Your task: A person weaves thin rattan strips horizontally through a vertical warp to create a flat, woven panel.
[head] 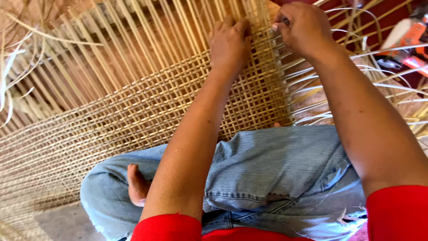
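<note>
The left hand (229, 42) lies spread flat on the woven cane mat (147, 107). At the mat's far edge, the right hand (301, 27) pinches a thin cane strip (312, 71): probably light, springy and best gripped near its end.

Left hand (229, 44) flat on woven cane mat (147, 107), right hand (301, 29) just right of it at the unwoven strands (133, 40); orange tool (408, 42) far right
</note>
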